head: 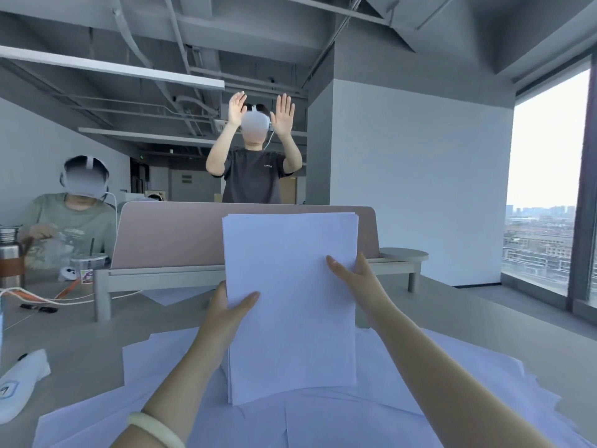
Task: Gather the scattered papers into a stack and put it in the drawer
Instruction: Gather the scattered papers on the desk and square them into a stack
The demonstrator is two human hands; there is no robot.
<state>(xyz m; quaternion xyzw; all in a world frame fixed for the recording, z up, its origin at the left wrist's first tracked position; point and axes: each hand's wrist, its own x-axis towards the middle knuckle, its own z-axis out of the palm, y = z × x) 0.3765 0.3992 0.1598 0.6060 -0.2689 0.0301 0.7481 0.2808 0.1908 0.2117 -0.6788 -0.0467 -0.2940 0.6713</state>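
I hold a stack of white papers (290, 302) upright in front of me, its bottom edge near the sheets below. My left hand (229, 308) grips the stack's left edge, thumb across the front. My right hand (350, 274) grips the right edge, thumb on the front and fingers behind. More loose white sheets (403, 383) lie spread over the grey table (80, 344) beneath my arms. Another sheet (168, 297) lies further back by the divider. No drawer is in view.
A pink desk divider (174, 234) on a low shelf stands behind the stack. At the left are a white folded cloth (19, 386), cables (42, 299), a steel bottle (9, 253) and a cup (89, 263). Two people wearing headsets are beyond. A window is at right.
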